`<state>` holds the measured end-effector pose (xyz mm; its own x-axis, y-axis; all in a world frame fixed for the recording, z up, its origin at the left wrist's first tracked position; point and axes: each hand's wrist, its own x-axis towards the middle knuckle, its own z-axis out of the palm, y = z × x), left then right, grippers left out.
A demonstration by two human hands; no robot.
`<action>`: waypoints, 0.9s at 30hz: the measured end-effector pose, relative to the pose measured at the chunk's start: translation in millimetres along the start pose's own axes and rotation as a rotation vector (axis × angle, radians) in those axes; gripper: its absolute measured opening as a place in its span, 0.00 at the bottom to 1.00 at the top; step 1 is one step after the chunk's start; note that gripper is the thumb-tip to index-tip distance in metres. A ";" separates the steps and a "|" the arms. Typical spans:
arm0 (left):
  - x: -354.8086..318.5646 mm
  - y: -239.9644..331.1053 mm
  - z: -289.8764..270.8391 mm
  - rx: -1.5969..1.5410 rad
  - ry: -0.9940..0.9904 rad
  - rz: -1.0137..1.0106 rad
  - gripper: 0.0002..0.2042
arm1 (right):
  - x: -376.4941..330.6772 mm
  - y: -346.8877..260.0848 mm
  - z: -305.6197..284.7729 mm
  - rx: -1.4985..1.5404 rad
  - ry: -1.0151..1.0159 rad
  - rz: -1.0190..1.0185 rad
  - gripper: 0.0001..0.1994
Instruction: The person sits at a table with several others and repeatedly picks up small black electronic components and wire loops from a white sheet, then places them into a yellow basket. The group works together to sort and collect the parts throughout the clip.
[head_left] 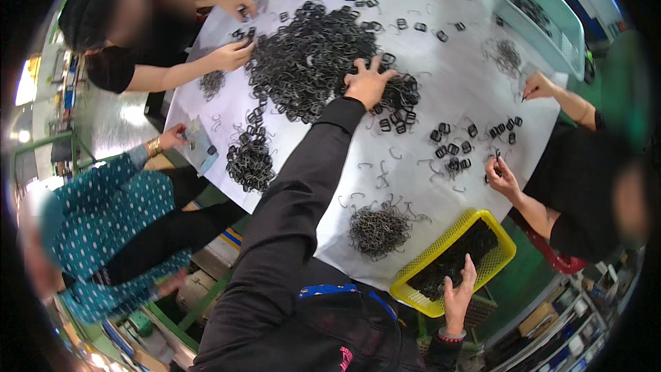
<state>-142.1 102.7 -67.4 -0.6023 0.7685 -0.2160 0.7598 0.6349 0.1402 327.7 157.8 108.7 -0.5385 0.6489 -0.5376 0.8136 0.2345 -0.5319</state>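
Note:
My left hand reaches far across the table, palm down with fingers spread, on the right side of a big heap of black buckles. Nothing shows gripped in it, though its fingertips press among the pieces. Beside the yellow basket at the near right is my right hand, its fingers apart and holding nothing I can see. Dark pieces partly fill that basket. A small pile of thin metal hooks lies left of the basket, and loose buckles are scattered beyond it.
A pale blue basket with dark parts stands at the far right. Co-workers' hands handle small parts along the right and left edges. Another buckle pile sits left of my forearm. More hooks lie near the blue basket.

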 end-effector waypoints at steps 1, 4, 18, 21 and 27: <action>3.1 -4.4 1.2 -0.062 -0.031 0.052 0.25 | -0.8 -3.3 -1.9 0.021 -0.005 0.020 0.33; 2.3 -10.6 6.4 -0.202 -0.132 0.185 0.29 | 1.3 -4.0 -3.8 -0.121 0.048 -0.072 0.28; -10.5 152.6 -148.8 -1.022 -0.443 0.313 0.06 | -24.7 25.9 -0.1 0.217 0.120 0.005 0.20; -13.5 187.5 -143.0 -0.932 -0.477 0.410 0.07 | -4.1 20.9 -1.6 0.480 0.110 -0.099 0.20; -25.4 228.9 -51.2 -0.491 -0.338 0.551 0.17 | 123.9 2.9 18.9 0.696 0.122 -0.147 0.23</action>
<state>34.5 232.6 19.6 -0.0068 0.9652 -0.2615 0.6841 0.1952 0.7028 259.2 225.2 28.1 -0.5702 0.7319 -0.3731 0.3843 -0.1638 -0.9086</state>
